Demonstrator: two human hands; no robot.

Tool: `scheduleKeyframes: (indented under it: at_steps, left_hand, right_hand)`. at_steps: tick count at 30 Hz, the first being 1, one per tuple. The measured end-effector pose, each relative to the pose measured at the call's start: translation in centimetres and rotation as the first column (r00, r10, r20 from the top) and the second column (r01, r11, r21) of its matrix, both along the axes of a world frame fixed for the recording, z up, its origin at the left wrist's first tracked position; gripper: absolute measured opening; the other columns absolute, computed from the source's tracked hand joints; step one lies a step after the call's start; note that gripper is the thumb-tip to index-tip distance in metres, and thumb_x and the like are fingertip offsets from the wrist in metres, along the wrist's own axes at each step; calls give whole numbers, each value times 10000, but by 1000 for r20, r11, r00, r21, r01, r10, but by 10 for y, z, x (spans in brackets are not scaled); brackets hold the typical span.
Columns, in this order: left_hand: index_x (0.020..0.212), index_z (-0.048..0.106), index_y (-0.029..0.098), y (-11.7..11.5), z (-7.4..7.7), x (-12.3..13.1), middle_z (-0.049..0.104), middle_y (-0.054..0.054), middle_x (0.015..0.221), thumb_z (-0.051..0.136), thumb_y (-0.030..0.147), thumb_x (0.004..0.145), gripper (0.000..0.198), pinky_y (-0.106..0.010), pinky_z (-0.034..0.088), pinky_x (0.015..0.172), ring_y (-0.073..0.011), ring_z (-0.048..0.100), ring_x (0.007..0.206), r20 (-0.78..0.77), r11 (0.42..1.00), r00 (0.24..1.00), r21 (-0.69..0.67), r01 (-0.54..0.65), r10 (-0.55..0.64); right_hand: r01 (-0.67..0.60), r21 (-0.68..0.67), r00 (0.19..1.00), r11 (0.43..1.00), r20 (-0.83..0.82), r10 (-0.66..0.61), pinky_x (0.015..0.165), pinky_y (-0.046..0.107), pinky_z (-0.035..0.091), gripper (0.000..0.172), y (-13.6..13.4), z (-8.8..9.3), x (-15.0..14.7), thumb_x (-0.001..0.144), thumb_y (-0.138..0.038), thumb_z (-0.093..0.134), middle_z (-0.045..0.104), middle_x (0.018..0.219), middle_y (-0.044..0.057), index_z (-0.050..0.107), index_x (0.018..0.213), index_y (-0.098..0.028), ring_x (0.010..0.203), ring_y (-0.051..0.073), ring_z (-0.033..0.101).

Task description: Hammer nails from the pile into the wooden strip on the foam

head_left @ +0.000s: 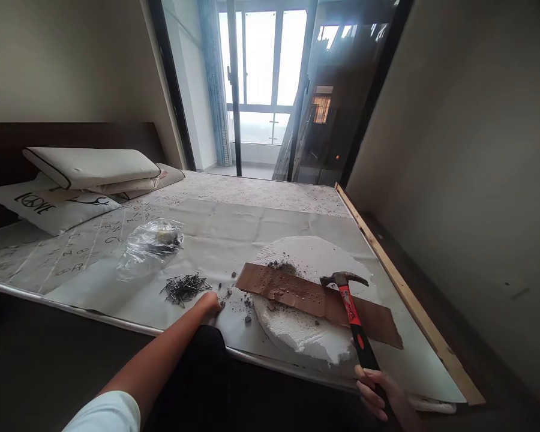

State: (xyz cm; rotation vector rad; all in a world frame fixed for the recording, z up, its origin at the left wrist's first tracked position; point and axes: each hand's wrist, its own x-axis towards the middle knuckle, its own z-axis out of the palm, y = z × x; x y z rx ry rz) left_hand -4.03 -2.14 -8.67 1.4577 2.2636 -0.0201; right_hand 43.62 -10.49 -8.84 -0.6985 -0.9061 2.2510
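Note:
My right hand (382,393) grips the black end of a red-and-black claw hammer (351,309). Its steel head hovers over a brown perforated strip (315,298), which lies across a round white foam slab (312,300) on the bed. My left hand (210,303) reaches out at the bed's near edge, fingers curled down close to a pile of dark nails (184,288). Whether they pinch a nail is hidden. Grey crumbs lie scattered between the nails and the strip.
A crumpled clear plastic bag (150,245) lies behind the nails on a letter-printed sheet (234,228). Pillows (90,168) are stacked at the far left. A wooden rail (405,294) runs along the bed's right side beside the wall. Glass doors stand at the back.

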Motion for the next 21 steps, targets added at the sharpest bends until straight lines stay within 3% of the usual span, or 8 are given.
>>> scheduleKeyframes:
  at_steps: [4, 8, 11, 13, 16, 19, 21]
  left_hand:
    - [450, 483, 160, -2, 6, 5, 505, -20, 488, 594, 146, 513, 129, -264, 394, 589, -201, 558, 634, -70, 998, 996, -34, -50, 48]
    - [501, 529, 159, -7, 22, 4, 553, -32, 530, 547, 214, 575, 94, -246, 380, 558, -196, 566, 627, -77, 998, 995, 33, -55, 57]
    - [640, 599, 155, -10, 41, 6, 639, -49, 683, 499, 259, 643, 144, -240, 393, 593, -197, 591, 708, -40, 983, 999, 181, -29, 37]
    - [743, 639, 155, -11, 58, 17, 671, -44, 742, 507, 305, 661, 216, -244, 413, 633, -198, 604, 741, 89, 932, 996, 361, -39, 7]
    - [907, 665, 180, -12, 83, 56, 694, -26, 751, 520, 414, 681, 356, -250, 440, 623, -202, 618, 737, 318, 867, 939, 496, -46, -133]
    - [819, 694, 195, -9, 100, 116, 704, -41, 810, 548, 427, 684, 305, -248, 457, 627, -199, 623, 749, 394, 812, 864, 583, 27, -312]
    - [787, 699, 186, -4, 102, 158, 699, -45, 750, 546, 405, 708, 278, -240, 454, 593, -185, 621, 694, 411, 786, 820, 614, 76, -400]
  right_hand:
    - [-8, 5, 999, 1000, -33, 8, 272, 137, 178, 400, 1, -4, 0, 698, -493, 589, 246, 331, -119, 384, 520, -199, 231, 17, 196]
    - [2, 0, 999, 1000, -47, -2, 264, 132, 179, 400, 3, -5, -1, 705, -470, 592, 256, 335, -120, 369, 511, -200, 230, 17, 206]
    - [19, 4, 998, 1000, -56, -19, 243, 144, 178, 417, 6, -3, -4, 677, -473, 610, 266, 316, -117, 343, 493, -211, 216, 26, 212]
    - [37, 8, 998, 999, -60, -36, 238, 144, 191, 403, 9, -1, -5, 671, -459, 620, 290, 318, -114, 353, 498, -211, 213, 28, 223]
    - [55, 9, 996, 998, -73, -54, 231, 145, 208, 392, 12, 2, -7, 663, -445, 627, 306, 317, -112, 366, 492, -208, 208, 26, 220]
    - [64, 7, 994, 998, -94, -63, 222, 151, 221, 389, 13, 4, -9, 654, -435, 631, 309, 309, -108, 368, 478, -208, 203, 28, 223]
    - [69, 9, 992, 998, -105, -67, 218, 155, 230, 382, 13, 5, -9, 655, -424, 632, 312, 305, -105, 374, 475, -207, 201, 34, 235]
